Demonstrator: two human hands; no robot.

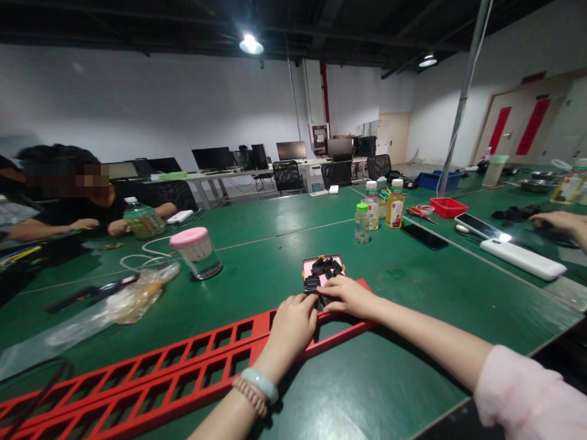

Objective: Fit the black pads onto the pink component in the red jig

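Observation:
My left hand (293, 321) and my right hand (351, 298) meet over the far end of a long red slotted frame (224, 345). The fingers of both hands are bent together around a small black plastic part (322, 300), which they mostly cover. Just beyond my fingertips stands a small tray (340, 259) with a pink inside and yellow clips, heaped with black plastic pieces (325, 267). The red frame has two rows of openings and runs to the lower left, passing under my left wrist.
A pink-lidded jar (197, 253) and a clear plastic bag (132, 299) lie left. Bottles (394, 205), a phone (424, 237), a white power bank (523, 259) and a red bin (448, 207) are right. A co-worker sits left; another person's hand (559, 223) is at right.

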